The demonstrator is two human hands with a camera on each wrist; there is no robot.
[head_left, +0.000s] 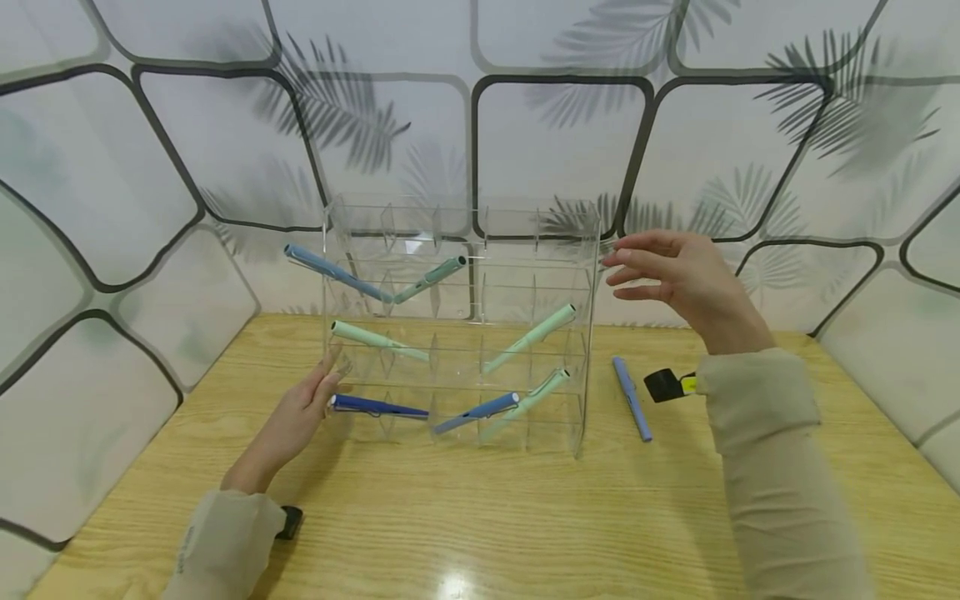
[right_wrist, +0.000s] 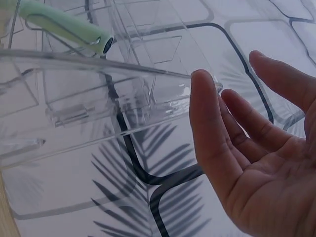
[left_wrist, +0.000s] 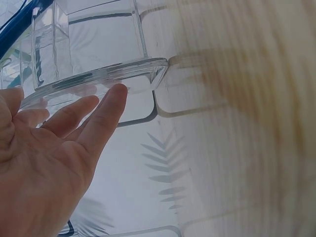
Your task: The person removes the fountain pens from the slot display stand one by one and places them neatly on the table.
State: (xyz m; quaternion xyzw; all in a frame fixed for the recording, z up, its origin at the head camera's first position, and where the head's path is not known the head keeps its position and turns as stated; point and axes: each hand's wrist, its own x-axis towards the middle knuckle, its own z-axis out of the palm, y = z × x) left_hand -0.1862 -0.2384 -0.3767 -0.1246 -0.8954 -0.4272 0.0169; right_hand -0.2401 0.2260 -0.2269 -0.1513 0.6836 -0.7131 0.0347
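A clear acrylic rack (head_left: 459,333) with rows of small compartments stands upright on the table. My left hand (head_left: 303,408) is at its left side panel; in the left wrist view the extended fingers (left_wrist: 106,111) lie against the panel's outer face. By the upper right edge of the rack, my right hand (head_left: 671,271) is raised with relaxed, spread fingers and nothing in them. Its fingertips come right up to the panel edge in the right wrist view. Several pens lean in the rack, among them a dark blue pen (head_left: 378,407) and a mint pen (head_left: 528,337).
A periwinkle pen (head_left: 632,400) lies on the wooden table (head_left: 480,517) right of the rack. Near the right sleeve a black wrist device (head_left: 663,385) shows, and another black device (head_left: 289,522) by the left sleeve. A leaf-patterned backdrop (head_left: 558,158) rises behind.
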